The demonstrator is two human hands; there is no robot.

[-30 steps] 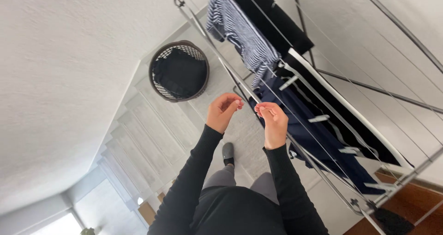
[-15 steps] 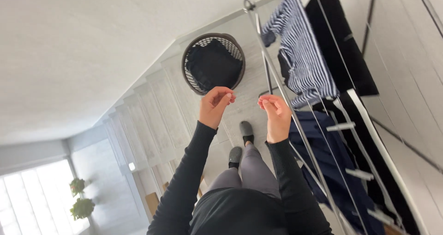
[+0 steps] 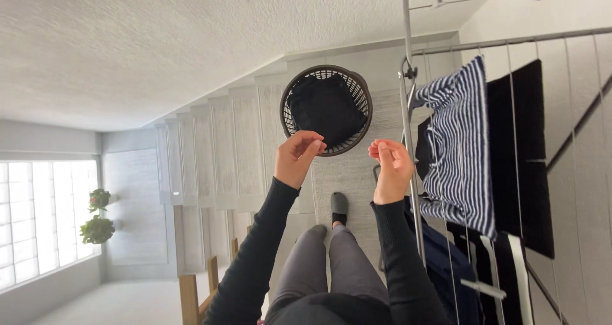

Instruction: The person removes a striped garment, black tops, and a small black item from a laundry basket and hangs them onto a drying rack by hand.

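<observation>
Both my hands are raised in front of me in black sleeves, a short gap between them. My left hand has loosely curled fingers, thumb apart, and holds nothing. My right hand has its fingertips drawn together against the thumb, with nothing visible in it, and sits just left of the metal drying rack. Below and beyond the hands a round dark laundry basket stands on the floor with dark clothes inside.
A blue-and-white striped garment, a black garment and a navy garment hang on the rack, with pale pegs. My grey slipper is on the floor. White stairs, a wooden railing, a window and plants lie left.
The view has swung round, so the rack now runs upright at the right and the basket sits above my hands. My hands have drifted slightly further apart, still holding nothing.
</observation>
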